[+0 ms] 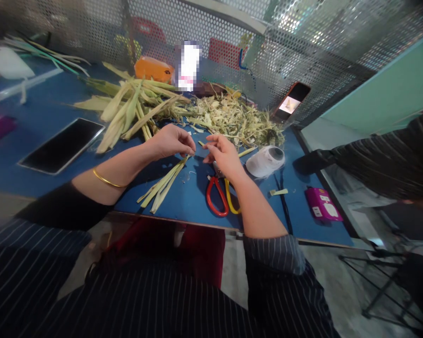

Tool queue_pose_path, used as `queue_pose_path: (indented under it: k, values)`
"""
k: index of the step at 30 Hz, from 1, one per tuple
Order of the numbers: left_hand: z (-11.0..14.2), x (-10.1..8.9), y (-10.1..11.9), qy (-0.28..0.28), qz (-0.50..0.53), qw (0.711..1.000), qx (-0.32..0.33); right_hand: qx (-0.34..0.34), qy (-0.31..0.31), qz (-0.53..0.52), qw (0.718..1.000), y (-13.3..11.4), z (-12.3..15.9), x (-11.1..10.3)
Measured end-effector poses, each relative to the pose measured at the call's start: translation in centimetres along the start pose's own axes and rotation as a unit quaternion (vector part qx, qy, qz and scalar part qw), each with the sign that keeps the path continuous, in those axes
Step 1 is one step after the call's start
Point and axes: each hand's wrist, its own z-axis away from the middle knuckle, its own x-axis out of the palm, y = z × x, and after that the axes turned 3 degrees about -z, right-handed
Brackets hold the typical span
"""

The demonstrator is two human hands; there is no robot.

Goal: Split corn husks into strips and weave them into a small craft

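My left hand [174, 141], with a gold bangle on the wrist, is closed in a pinch at the gathered top end of a small bundle of corn husk strips [167, 184]. The strips fan out toward the table's front edge. Close by on the right, my right hand [221, 154] has its fingers apart and pointing at the left one; I see nothing in it. Under the right wrist lie scissors [217, 197] with one red and one yellow handle, their blades mostly hidden. A spool of white thread [265, 162] lies just right of that hand.
Whole corn husks [127, 105] and a heap of shredded husk [232, 115] lie behind my hands. A phone [61, 145] rests flat at left; another phone [292, 103] leans on the mesh panel [303, 56]. A purple box [323, 204] stands right, near a person's dark sleeve [384, 145].
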Motion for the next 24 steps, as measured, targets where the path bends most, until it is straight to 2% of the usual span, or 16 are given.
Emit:
queue_pose_path:
  k: [2, 7, 10, 14, 18, 24]
  values:
    - [-0.1, 0.0, -0.1, -0.007, 0.005, 1.0, 0.008, 0.007, -0.006, -0.026, 1.0, 0.4, -0.2, 0.4]
    - [-0.4, -0.2, -0.7, -0.024, -0.006, 0.999, 0.026, 0.001, -0.095, -0.015, 0.995, 0.6, -0.2, 1.3]
    - [-0.6, -0.5, -1.2, -0.034, -0.012, 0.999, 0.037, -0.017, -0.126, 0.008, 0.992, 0.6, -0.1, 1.4]
    - [-0.6, -0.7, -1.5, -0.054, -0.031, 0.997, 0.056, -0.04, -0.138, 0.026, 0.989, 0.9, -0.2, 1.4]
    - [-0.5, -0.7, -1.2, -0.043, -0.069, 0.994, 0.074, -0.045, -0.138, 0.027, 0.989, 1.1, -0.3, 1.5]
    - [-0.5, -0.2, -1.0, -0.064, 0.004, 0.998, 0.021, -0.056, -0.127, 0.041, 0.99, 1.0, -0.3, 1.5]
